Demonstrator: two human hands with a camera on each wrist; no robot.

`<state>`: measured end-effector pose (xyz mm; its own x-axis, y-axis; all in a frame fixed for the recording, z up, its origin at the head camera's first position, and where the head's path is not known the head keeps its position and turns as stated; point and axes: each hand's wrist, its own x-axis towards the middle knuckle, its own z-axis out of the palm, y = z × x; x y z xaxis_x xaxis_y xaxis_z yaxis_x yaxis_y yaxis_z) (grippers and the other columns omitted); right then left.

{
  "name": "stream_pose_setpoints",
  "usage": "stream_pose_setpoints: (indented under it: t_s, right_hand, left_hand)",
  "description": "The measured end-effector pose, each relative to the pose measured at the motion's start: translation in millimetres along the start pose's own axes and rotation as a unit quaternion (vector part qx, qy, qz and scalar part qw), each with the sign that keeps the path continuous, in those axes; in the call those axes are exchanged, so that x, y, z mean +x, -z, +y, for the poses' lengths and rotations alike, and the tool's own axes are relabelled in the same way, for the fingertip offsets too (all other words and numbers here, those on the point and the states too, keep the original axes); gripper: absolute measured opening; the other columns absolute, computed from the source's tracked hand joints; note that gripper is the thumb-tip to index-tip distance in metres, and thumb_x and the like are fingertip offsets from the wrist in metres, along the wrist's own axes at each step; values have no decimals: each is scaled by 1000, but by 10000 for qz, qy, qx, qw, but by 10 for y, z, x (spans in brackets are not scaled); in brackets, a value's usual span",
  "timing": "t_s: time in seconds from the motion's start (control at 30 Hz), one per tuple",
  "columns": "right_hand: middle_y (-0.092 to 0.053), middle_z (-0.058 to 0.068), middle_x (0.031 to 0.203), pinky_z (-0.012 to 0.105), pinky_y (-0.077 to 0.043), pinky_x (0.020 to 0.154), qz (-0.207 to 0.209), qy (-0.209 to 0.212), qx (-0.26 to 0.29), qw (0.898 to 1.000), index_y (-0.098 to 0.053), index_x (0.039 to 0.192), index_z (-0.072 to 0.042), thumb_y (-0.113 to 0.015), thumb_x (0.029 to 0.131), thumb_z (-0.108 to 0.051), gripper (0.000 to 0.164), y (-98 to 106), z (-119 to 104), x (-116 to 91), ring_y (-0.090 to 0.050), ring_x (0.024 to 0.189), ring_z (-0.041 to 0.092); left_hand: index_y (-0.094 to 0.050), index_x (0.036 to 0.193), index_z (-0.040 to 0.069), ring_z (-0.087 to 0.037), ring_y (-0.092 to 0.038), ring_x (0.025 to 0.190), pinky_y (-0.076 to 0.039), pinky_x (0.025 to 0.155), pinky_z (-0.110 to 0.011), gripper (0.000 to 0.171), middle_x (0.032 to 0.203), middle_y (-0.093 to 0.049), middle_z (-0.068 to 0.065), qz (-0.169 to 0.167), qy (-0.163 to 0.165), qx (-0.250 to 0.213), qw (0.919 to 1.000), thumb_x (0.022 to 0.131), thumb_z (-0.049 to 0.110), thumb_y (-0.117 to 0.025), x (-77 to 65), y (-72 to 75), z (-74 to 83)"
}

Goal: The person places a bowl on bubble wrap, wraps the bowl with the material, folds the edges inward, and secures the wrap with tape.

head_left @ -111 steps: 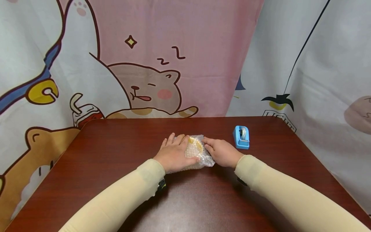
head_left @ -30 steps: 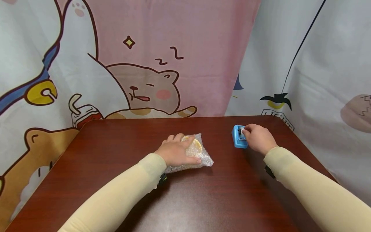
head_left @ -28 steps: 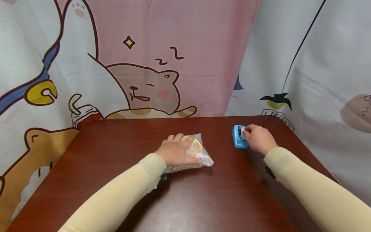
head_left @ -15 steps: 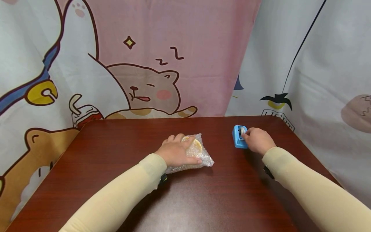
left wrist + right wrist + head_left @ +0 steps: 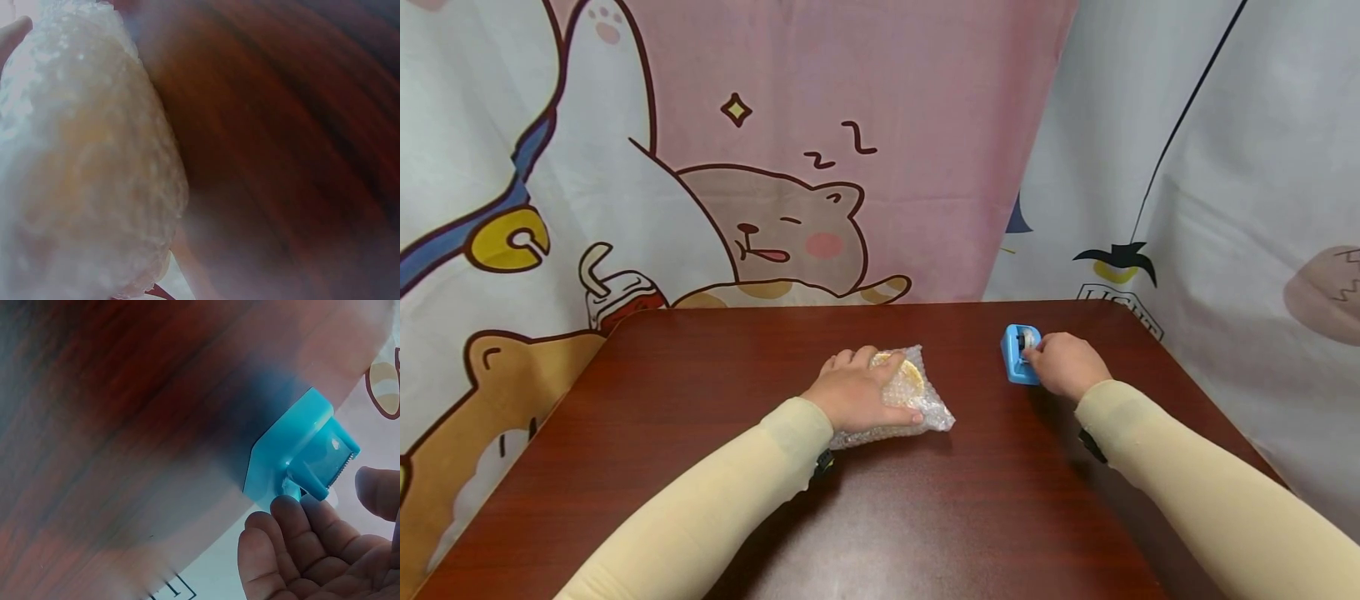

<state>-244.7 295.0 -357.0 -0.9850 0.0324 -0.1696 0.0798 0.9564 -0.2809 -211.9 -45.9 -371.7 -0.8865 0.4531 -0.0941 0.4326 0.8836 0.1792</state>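
Observation:
A bubble-wrapped packet [image 5: 898, 392] lies on the table, with something round and yellow showing through the wrap. My left hand [image 5: 856, 393] rests flat on its left part, fingers spread, and covers some of it. In the left wrist view the wrap [image 5: 94, 156] fills the left side. A blue tape dispenser [image 5: 1019, 367] stands farther right. My right hand [image 5: 1066, 365] is at its right side, fingertips by the tape roll [image 5: 1029, 337]. Seen from the right wrist, the fingers bend loosely near the dispenser [image 5: 294, 447], and the thumb stays apart from them, close to the toothed cutter.
The dark red-brown wooden table [image 5: 910, 517] carries the packet and dispenser. Behind its far edge hangs a curtain [image 5: 940, 150] printed with cartoon animals. Both forearms are in pale yellow sleeves.
My right hand left the packet's right edge and went to the tape dispenser. Over the last second it slid slightly down and left along the dispenser. The left hand stayed on the packet.

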Motion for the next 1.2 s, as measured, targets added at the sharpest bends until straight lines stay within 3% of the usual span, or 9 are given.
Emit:
stream_pose_setpoints:
  t_s: [0.47, 0.77, 1.2]
  right_hand:
    - [-59, 13, 76, 35, -49, 65, -102, 28, -13, 9999, -69, 108, 10, -56, 108, -37, 49, -22, 20, 0, -56, 73, 25]
    - [-58, 14, 76, 36, -50, 65, -147, 27, 9, 9999, -69, 104, 9, -55, 108, -37, 48, -26, 23, 12, -56, 73, 26]
    - [-63, 19, 86, 42, -53, 73, -218, -76, 127, 9997, -60, 126, 18, -53, 108, -35, 56, -44, 24, 63, -59, 80, 31]
  left_hand:
    - [-24, 169, 33, -42, -37, 147, -28, 123, -61, 111, 168, -32, -10, -33, 28, 13, 10000, 80, 95, -49, 8, 0, 5]
    - [-24, 169, 33, -41, -37, 147, -29, 122, -61, 111, 168, -33, -11, 11, 16, -20, 10000, 81, 94, -50, 4, -1, 6]
    - [-24, 169, 32, -42, -37, 147, -28, 123, -61, 111, 168, -33, -11, -14, 24, -35, 10000, 81, 94, -50, -1, 11, 14]
